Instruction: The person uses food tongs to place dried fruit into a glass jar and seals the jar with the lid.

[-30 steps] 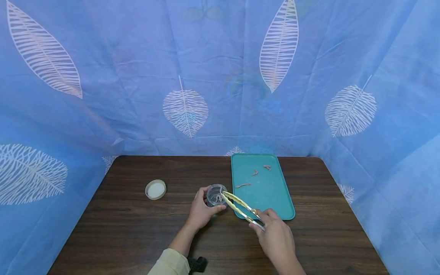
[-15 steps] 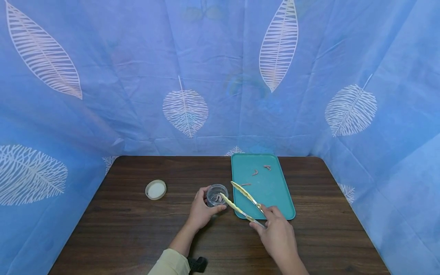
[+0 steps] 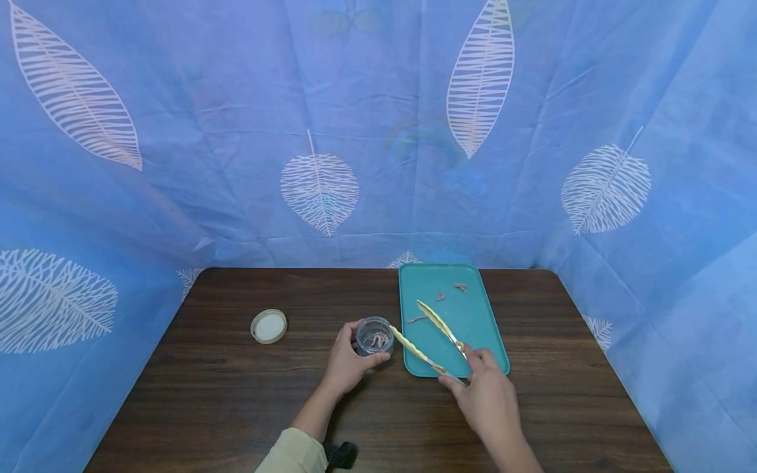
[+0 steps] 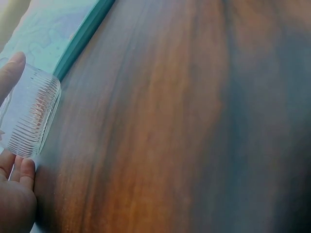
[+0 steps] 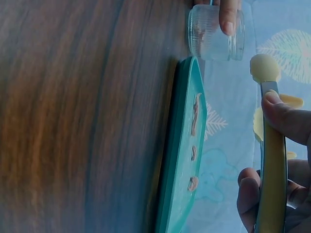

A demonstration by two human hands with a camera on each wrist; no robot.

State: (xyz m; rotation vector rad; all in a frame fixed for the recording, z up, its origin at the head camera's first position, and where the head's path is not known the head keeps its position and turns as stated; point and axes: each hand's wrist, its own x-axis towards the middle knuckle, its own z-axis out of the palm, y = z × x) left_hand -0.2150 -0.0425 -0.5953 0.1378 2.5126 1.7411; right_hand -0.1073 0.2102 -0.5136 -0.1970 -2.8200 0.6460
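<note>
My left hand (image 3: 345, 361) grips a clear ribbed jar (image 3: 374, 326), standing upright on the table beside the tray. Pinkish worm-like pieces (image 3: 376, 339) lie inside it; the left wrist view shows the jar (image 4: 34, 111) between thumb and fingers. My right hand (image 3: 487, 394) holds tongs (image 3: 437, 320) with yellow tips, their arms spread apart and nothing seen between them. One tip is near the jar's rim, the other over the teal tray (image 3: 481, 341). On that tray lie a long pink strip (image 3: 416, 319), a short piece (image 3: 440, 296) and a bent piece (image 3: 460, 287).
A round lid (image 3: 269, 326) with a pale inside lies on the dark wooden table (image 3: 236, 401), left of the jar. Blue cloth (image 3: 378, 131) with white leaf prints hangs behind and at both sides. A black strap (image 3: 341, 454) is at my left wrist.
The tongs opened at the jar, and the strip between their tips is gone from them. My right hand then moved right and slightly away with the tongs. The left hand stays on the jar.
</note>
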